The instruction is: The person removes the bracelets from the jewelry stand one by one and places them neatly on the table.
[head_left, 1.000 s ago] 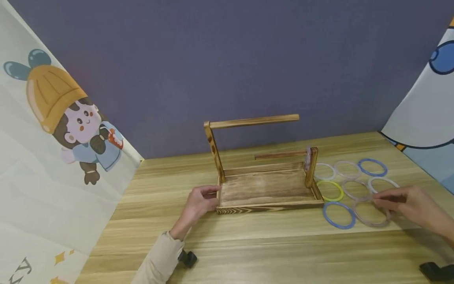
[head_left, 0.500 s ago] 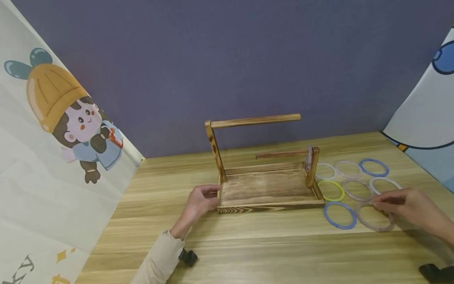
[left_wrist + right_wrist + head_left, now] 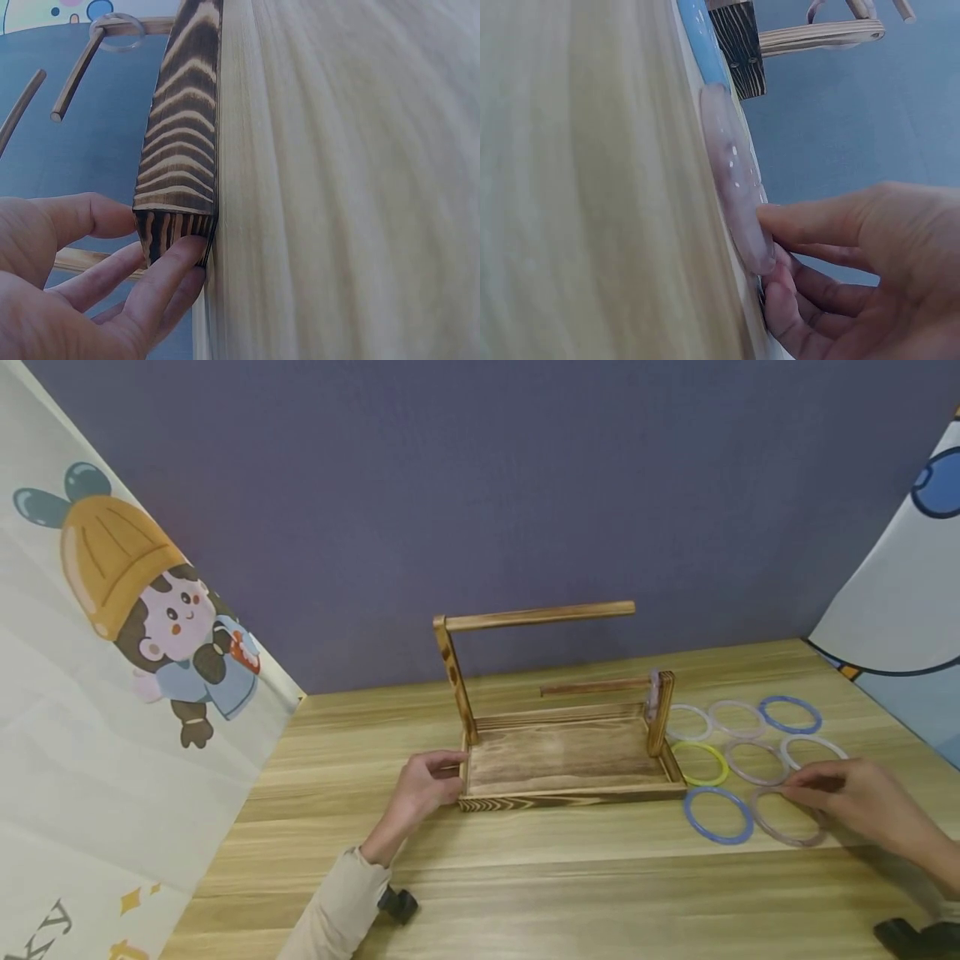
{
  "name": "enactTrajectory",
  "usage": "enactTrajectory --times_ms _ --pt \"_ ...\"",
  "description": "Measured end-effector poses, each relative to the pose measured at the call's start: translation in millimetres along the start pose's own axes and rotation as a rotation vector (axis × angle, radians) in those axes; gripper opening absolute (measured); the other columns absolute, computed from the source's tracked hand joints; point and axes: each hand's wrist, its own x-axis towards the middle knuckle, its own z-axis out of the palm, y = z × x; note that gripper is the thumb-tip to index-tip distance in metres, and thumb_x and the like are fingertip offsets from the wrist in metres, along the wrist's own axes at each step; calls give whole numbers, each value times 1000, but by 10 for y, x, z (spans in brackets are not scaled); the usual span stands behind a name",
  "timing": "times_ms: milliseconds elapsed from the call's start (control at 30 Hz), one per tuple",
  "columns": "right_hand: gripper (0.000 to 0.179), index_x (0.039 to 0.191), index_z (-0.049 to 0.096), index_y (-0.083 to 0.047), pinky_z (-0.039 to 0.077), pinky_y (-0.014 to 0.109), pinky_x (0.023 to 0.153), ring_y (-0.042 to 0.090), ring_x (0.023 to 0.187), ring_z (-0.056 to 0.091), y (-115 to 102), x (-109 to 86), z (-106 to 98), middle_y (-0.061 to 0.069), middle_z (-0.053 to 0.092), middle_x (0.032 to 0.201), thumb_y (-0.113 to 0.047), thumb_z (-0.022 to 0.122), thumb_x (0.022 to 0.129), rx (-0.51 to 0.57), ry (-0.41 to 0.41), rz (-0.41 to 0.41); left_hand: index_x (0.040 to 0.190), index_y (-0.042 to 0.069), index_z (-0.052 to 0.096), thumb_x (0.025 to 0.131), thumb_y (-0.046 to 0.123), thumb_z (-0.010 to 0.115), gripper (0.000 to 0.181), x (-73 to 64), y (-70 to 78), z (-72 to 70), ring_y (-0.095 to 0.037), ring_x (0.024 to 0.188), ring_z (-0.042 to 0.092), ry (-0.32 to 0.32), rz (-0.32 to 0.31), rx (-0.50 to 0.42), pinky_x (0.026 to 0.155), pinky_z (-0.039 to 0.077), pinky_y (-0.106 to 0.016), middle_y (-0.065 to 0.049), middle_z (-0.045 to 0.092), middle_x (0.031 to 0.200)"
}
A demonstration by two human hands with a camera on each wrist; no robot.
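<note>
A brown wooden bracelet stand [image 3: 558,764] has a shallow tray base, a tall post with a bar at the left and a shorter post with a bar at the right. My left hand [image 3: 422,787] holds the tray's left end, fingers against its end face [image 3: 171,232]. On the short post's bar hangs a pale lilac bangle [image 3: 652,695]. My right hand [image 3: 862,802] pinches the outer edge of a translucent pink bangle [image 3: 731,176] lying on the table. The thumb touches its top, and the fingers are at its side.
Several bangles lie in rows right of the stand, including a yellow one [image 3: 726,767], a near blue one [image 3: 688,817], a far blue one [image 3: 763,714] and a white one [image 3: 795,738]. A dark blue panel [image 3: 525,510] stands behind the table.
The pinched pink bangle has shifted slightly toward the near side and right, then a little back left with my right hand. My left hand and the stand stay in place.
</note>
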Motion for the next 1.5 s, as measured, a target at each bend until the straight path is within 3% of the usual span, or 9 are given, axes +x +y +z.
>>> enactTrajectory --times_ms 300,567,800,1000,1267,1400,1500 --pt "7 80 77 -17 45 13 56 -10 66 55 -16 0 8 -10 71 74 -15 83 78 -39 -27 53 125 -4 66 82 -6 64 43 -10 28 8 -39 112 62 4 -12 5 75 61 -37 -24 64 125" --pt "9 81 77 -14 43 19 54 -10 63 51 -38 8 12 0 72 77 -22 82 81 -72 -41 125 123 -11 64 80 -9 61 43 -178 288 24 -44 111 61 -3 26 9 74 61 -38 -31 62 124" --pt "15 84 77 -11 44 19 54 -10 63 53 -60 8 6 2 73 78 -25 81 82 -56 -47 155 123 -4 66 81 -6 65 43 -20 22 1 -37 111 63 1 4 2 75 61 -38 -24 64 124" --pt "20 88 76 -5 43 20 52 -11 63 51 -121 43 -25 4 72 78 -25 79 85 -63 -1 144 123 -5 67 80 -5 66 43 4 -21 2 -39 111 63 -1 31 -1 74 61 -36 -25 65 123" --pt "10 90 76 -8 43 15 48 -6 61 58 -567 228 -22 3 73 75 -15 79 84 -102 167 -80 123 -5 67 80 -5 68 43 -7 -26 -3 -37 111 64 5 20 -16 74 61 -35 -25 65 123" --pt "19 102 74 -5 47 12 52 -3 65 62 -940 366 -58 7 74 83 -19 75 89 -48 166 -95 124 -3 67 81 -4 67 42 -3 -35 -4 -36 111 64 -6 16 -6 74 61 -35 -23 65 123" --pt "23 107 73 -2 51 11 56 7 68 66 -1241 508 -51 8 73 85 -16 74 89 -19 197 -124 124 -2 67 81 -4 67 42 -5 -22 -2 -35 111 64 -6 10 1 75 61 -34 -22 66 123"
